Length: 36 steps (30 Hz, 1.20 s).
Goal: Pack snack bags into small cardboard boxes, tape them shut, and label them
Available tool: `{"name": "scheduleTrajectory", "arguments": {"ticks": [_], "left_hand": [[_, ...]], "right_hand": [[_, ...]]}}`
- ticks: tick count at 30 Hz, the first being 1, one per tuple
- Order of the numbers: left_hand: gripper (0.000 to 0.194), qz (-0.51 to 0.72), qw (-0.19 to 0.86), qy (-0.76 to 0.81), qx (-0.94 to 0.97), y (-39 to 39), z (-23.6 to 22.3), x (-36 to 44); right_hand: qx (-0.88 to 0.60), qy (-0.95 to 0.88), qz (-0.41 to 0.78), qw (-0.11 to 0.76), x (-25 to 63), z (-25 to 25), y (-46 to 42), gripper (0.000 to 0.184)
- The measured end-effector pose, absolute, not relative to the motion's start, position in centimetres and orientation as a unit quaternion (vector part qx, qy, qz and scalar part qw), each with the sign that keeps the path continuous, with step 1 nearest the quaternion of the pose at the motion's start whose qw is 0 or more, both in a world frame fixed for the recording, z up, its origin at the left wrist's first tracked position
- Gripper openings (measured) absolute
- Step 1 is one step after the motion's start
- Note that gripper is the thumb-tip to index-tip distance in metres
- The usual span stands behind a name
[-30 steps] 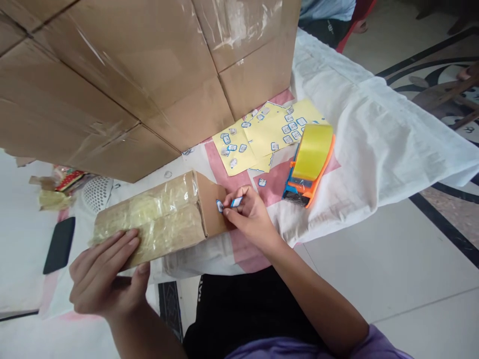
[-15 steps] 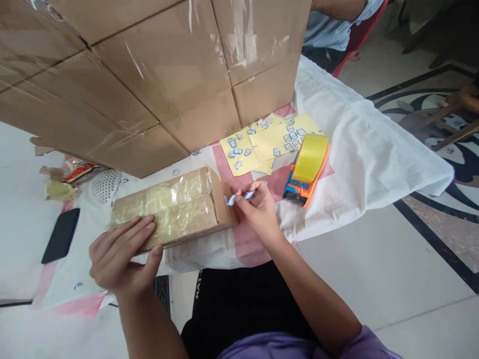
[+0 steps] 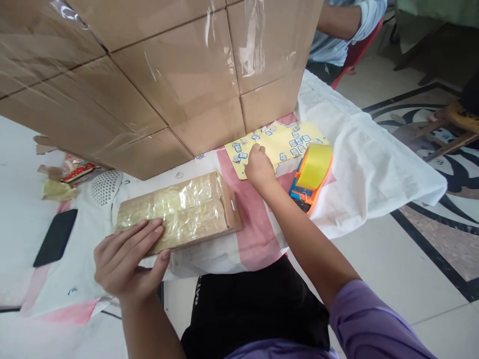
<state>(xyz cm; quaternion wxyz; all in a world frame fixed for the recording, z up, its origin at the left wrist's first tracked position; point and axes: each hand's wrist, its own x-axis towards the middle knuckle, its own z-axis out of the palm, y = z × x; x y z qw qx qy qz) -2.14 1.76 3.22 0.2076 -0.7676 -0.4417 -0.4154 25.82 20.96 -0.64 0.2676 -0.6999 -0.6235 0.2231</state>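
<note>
My left hand (image 3: 130, 259) lies with outstretched fingers on the near left part of a taped cardboard box (image 3: 190, 199), its thumb spread along the near edge. On the box's right end is a small white label (image 3: 232, 205). Over at the yellow sheets (image 3: 284, 142), which carry several small blue-edged stickers (image 3: 298, 141), my right hand (image 3: 259, 164) is closed with its fingers curled down. Its fingertips are hidden, so whatever they may pinch cannot be made out. Right of that hand stands an orange and blue tape dispenser (image 3: 309, 192) with a yellow roll (image 3: 316, 164).
A tall stack of taped cardboard boxes (image 3: 187, 75) rises behind the work area. At left lie a black phone (image 3: 56, 237), a white perforated piece (image 3: 106, 188) and crumpled scraps (image 3: 60, 189). Another person's arm (image 3: 339, 21) shows beyond the white-covered table's far edge (image 3: 337, 104).
My right hand has gone from the box's right end up to the yellow sheets. The blue-and-white strip it held is out of sight, and a white label shows on that end. My left hand stays.
</note>
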Motion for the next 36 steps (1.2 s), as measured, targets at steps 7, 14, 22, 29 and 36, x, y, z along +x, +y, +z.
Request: {"name": "scheduleTrajectory", "arguments": {"ticks": [7, 14, 22, 29, 36], "left_hand": [[0.024, -0.433, 0.216, -0.462, -0.743, 1.8, 2.6, -2.5], [0.023, -0.450, 0.212, -0.458, -0.737, 2.1, 2.4, -2.6], [0.032, -0.448, 0.216, -0.453, -0.740, 2.2, 2.1, -3.4], [0.053, -0.403, 0.211, -0.421, -0.785, 1.9, 2.4, -4.1], [0.055, -0.397, 0.208, -0.417, -0.791, 1.9, 2.4, -4.3]], "right_hand": [[-0.696, -0.608, 0.202, 0.323, 26.4, 0.0, 19.7, 0.020], [-0.592, -0.470, 0.488, 0.436, 26.6, 0.4, 19.1, 0.030], [-0.369, -0.323, 0.680, 0.545, 26.6, -0.6, 10.9, 0.020], [-0.364, -0.383, 0.635, 0.564, 25.7, -1.3, 8.5, 0.010], [-0.337, -0.372, 0.648, 0.573, 26.1, -0.8, 7.7, 0.012]]}}
